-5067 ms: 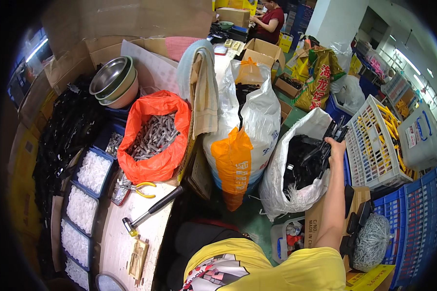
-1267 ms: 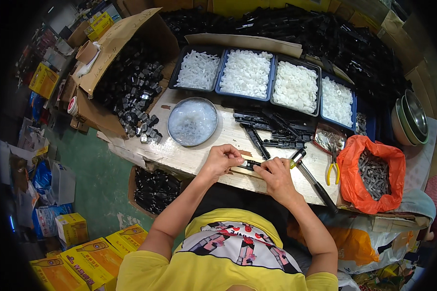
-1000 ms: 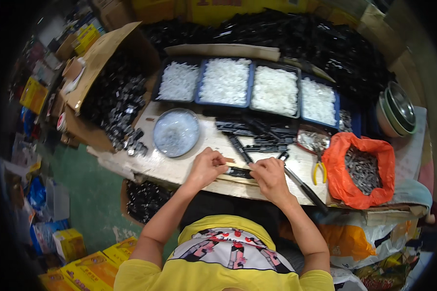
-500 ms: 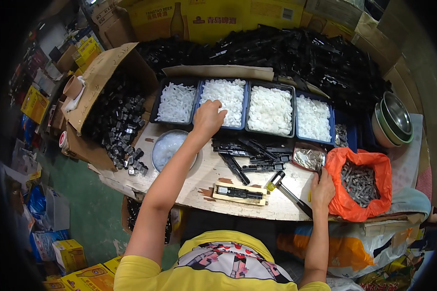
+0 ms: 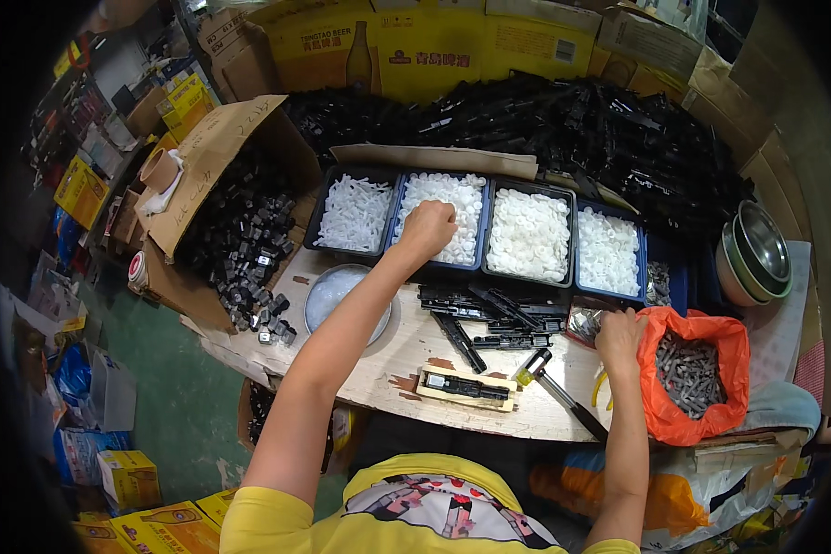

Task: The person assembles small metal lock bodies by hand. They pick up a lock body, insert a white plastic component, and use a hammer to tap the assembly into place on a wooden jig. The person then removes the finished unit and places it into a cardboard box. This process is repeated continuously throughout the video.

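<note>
My left hand (image 5: 429, 229) reaches into the second bin (image 5: 482, 254) from the left, its fingers curled down among small white plastic pieces (image 5: 448, 191). Whatever lies between those fingertips is hidden. At the right, my right hand (image 5: 621, 340) is at the edge of a small shallow tray (image 5: 584, 319) with shiny metal bits, beside an orange plastic bag (image 5: 739, 355) of grey metal parts. Its fingers bend down and their tips are hidden. A black part (image 5: 466, 386) lies in a pale wooden holder (image 5: 427, 389) at the table's front. Nearby rests a hammer (image 5: 563, 397).
Several black assemblies (image 5: 499, 323) lie behind the holder. A round bowl (image 5: 328, 294) stands under my left forearm. At left, an open carton (image 5: 189, 198) spills black blocks (image 5: 249, 249). A heap of black parts (image 5: 572, 120) lines the back; stacked bowls (image 5: 757, 245) stand right.
The whole view has shifted, with the scene lower and farther right. My left hand has gone deeper into the white pieces. My right hand has moved away from me to the small tray.
</note>
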Tool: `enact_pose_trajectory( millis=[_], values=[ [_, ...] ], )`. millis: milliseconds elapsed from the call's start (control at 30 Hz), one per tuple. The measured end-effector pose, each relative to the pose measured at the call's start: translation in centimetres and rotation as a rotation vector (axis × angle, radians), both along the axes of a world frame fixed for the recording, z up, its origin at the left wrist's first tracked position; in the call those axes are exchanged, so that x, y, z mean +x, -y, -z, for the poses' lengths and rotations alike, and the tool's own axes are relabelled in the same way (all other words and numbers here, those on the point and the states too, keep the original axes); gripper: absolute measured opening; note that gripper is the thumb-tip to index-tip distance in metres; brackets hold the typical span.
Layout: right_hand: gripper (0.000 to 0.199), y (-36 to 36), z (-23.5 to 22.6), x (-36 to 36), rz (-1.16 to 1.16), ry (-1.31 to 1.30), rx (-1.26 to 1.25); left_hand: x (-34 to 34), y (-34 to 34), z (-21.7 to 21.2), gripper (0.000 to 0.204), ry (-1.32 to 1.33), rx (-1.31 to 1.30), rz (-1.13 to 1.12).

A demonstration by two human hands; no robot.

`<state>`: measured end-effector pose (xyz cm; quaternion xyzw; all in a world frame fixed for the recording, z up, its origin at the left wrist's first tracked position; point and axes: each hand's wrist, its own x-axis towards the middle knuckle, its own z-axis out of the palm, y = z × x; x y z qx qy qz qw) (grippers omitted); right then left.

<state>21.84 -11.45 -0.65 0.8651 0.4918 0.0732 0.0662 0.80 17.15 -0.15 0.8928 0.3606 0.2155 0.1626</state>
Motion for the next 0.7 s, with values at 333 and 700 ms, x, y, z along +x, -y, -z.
enact_pose_trajectory(
  millis=[333, 700],
  values=[
    [0.009, 1.5, 0.0, -0.2, -0.093, -0.265, 0.489, -4.5, 1.9, -3.1, 0.010, 0.686, -0.918, 0.016],
    [0.004, 0.1, -3.5, -12.3, -0.443, -1.182, 0.736, -9.0, 16.3, -0.4, 0.012, 0.899, -1.426, 0.152]
  ],
)
